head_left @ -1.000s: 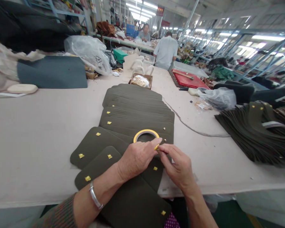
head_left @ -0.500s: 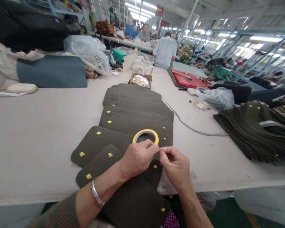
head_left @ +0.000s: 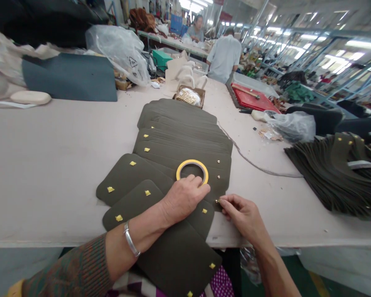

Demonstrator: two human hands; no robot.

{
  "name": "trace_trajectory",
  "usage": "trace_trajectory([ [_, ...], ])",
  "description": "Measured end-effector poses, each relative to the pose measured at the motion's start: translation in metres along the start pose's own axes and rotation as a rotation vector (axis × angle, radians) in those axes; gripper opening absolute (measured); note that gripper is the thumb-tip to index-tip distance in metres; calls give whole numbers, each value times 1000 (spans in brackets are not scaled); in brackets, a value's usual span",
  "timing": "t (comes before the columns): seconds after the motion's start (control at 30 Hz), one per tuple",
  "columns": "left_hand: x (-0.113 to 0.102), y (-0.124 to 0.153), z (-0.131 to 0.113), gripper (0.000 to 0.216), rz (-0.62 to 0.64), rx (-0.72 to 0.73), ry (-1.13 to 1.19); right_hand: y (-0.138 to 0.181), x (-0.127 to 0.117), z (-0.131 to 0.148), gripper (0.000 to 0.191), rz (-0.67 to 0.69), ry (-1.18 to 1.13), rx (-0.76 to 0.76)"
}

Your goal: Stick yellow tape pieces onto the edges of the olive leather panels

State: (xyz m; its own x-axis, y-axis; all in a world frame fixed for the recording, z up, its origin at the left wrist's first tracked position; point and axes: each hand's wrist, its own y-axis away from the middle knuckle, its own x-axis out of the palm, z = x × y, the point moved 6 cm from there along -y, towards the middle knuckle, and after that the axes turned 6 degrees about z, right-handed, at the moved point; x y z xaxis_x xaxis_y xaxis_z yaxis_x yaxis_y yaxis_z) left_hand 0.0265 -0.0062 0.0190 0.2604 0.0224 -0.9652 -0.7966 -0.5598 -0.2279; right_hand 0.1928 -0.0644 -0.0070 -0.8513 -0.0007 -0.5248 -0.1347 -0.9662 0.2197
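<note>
My left hand [head_left: 187, 197] is closed on a roll of yellow tape [head_left: 178, 168], above a fanned stack of dark olive panels [head_left: 185, 142]. With fingertips pinched, my right hand [head_left: 243, 214] holds a tiny piece of yellow tape [head_left: 219, 200] right beside a small metal stud [head_left: 217, 201] near a panel's right edge. Two more bare studs show farther up that side. Small yellow tape squares [head_left: 110, 189] cover spots on several panels. One loose panel [head_left: 176, 260] lies nearest me, partly under my left forearm and overhanging the table edge.
A thick bundle of dark strips [head_left: 334, 177] lies at the right. Behind the stack stands a small box of gold-coloured pieces [head_left: 188, 97]. A red board with a hammer [head_left: 250, 98], plastic bags [head_left: 119, 51] and a blue-grey sheet [head_left: 71, 78] are farther back. Two people are in the background.
My right hand has moved away from the tape roll, right and slightly down to the stud, with the tape piece in its fingertips. My left hand keeps the roll. The camera view has shifted slightly.
</note>
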Motion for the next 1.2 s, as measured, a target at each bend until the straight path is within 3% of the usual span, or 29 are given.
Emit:
trace_trajectory([
  [0.3,0,1,1,12,21,-7,48,-5,11,27,20,-6,432,-231],
  [0.47,1,1,2,10,22,-11,48,-3,1,23,24,-63,522,-216],
  [0.57,1,1,2,10,21,-16,54,7,-5,22,15,-120,553,-289],
  [0.67,0,1,2,11,13,-16,67,17,3,22,17,-95,612,-384],
  [0.8,-1,1,2,12,23,-20,68,21,16,20,20,-153,699,-368],
  [1.07,1,2,3,10,41,-24,71,14,15,23,12,-226,603,-333],
  [1.2,1,1,3,10,45,-20,74,18,21,25,16,-65,598,-478],
])
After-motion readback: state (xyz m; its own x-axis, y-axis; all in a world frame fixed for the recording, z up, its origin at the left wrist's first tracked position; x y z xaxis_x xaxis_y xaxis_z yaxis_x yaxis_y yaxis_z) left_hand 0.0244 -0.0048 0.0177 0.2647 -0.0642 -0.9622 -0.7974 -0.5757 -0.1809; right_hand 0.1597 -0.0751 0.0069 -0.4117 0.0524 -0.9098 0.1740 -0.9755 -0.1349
